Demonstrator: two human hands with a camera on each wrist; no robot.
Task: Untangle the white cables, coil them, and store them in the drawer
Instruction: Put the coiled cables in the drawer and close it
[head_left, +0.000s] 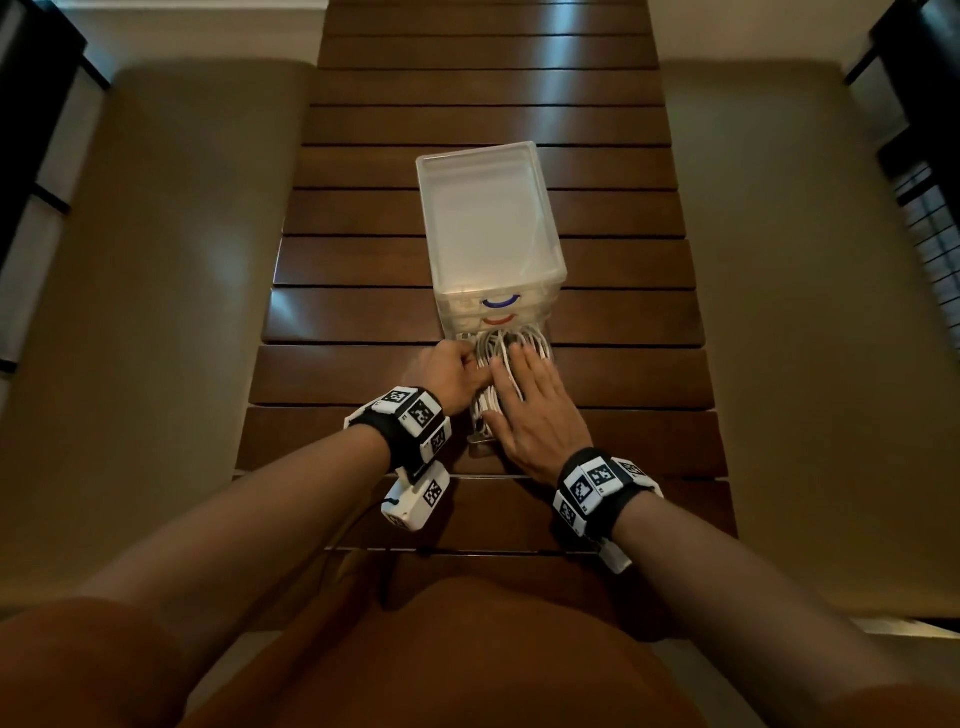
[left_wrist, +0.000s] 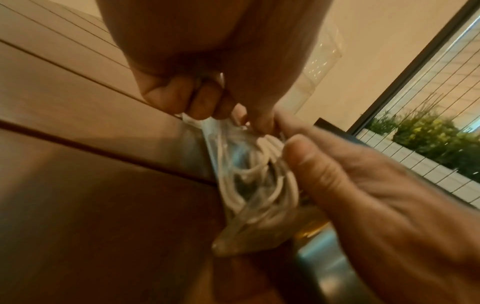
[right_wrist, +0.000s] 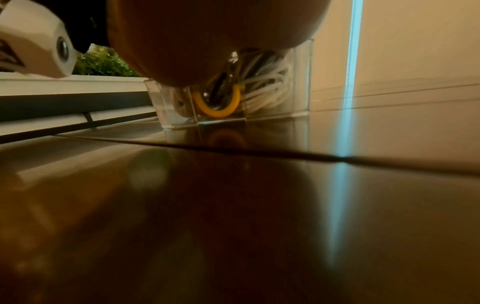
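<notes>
A coil of white cables (head_left: 501, 343) lies in the pulled-out bottom drawer (head_left: 479, 441) of a translucent drawer unit (head_left: 488, 223). My right hand (head_left: 524, 395) lies flat on the coil, fingers straight, pressing it down. At the drawer's left rim, my left hand (head_left: 462, 366) holds on with curled fingers. The left wrist view shows those fingers (left_wrist: 202, 102) pinching the clear drawer wall (left_wrist: 233, 240), with the cables (left_wrist: 259, 181) inside and the right hand (left_wrist: 350, 185) over them. From the right wrist, the drawer (right_wrist: 301, 82) shows a yellow handle (right_wrist: 218, 112) and cables (right_wrist: 267, 88) behind it.
The unit stands mid-way along a dark slatted wooden table (head_left: 363, 260). Its two upper drawers, with a blue handle (head_left: 500, 302) and a red handle (head_left: 498, 319), are closed. Tan cushioned seats (head_left: 156, 312) flank the table on both sides.
</notes>
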